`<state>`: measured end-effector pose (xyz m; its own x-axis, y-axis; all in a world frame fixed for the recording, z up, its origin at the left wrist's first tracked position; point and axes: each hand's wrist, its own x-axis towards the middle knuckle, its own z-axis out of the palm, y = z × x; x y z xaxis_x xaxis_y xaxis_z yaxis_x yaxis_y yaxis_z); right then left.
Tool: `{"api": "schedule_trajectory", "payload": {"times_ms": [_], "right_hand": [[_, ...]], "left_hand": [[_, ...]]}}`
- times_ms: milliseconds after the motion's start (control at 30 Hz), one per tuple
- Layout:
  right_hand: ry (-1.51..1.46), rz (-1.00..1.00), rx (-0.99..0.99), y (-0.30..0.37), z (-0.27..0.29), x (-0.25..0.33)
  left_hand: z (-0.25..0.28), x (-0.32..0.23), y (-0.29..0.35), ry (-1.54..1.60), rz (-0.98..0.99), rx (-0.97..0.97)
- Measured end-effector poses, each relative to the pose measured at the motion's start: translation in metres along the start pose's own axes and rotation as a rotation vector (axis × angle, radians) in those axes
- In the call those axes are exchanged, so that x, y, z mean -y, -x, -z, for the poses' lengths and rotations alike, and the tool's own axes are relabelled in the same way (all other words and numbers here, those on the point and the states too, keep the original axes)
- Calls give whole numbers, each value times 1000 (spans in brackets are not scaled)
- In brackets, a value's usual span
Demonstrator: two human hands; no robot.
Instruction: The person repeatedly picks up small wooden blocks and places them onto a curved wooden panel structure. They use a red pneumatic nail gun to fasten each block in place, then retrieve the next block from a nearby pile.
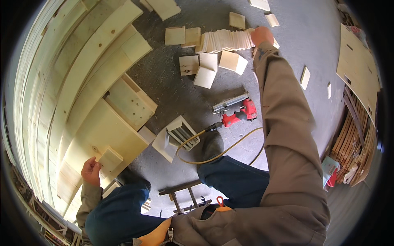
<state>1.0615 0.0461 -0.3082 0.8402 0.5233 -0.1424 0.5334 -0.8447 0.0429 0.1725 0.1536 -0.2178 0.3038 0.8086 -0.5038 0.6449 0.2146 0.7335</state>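
Observation:
My left hand (91,171) is at the lower left, fingers curled at the edge of a small square wooden board (111,159). That board rests on a large pale panel (106,131). My right arm stretches far forward. Its hand (262,37) is closed at the right end of a leaning row of thin wooden boards (225,41); the fingertips are mostly hidden, and a pale board edge (276,43) shows beside it. A red nail gun (240,114) lies on the floor between my arms, joined to a yellow air hose (193,162).
Loose square boards (205,76) lie near the row. An open box with metal strips (180,137) stands before my feet. Stacked long planks (90,61) fill the left side. At the right are a leaning plywood sheet (357,65) and a bundle of wooden slats (349,139).

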Motion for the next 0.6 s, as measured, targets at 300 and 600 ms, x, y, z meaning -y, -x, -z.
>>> {"api": "schedule_trajectory", "payload": {"times_ms": [300,600], "right_hand": [[-171,166,-1,-2,4,9],[-54,288,59,-11,7,-24]], "left_hand": [[6,6,3,59,10,1],[-3,0,-7,22,37,33]]}}
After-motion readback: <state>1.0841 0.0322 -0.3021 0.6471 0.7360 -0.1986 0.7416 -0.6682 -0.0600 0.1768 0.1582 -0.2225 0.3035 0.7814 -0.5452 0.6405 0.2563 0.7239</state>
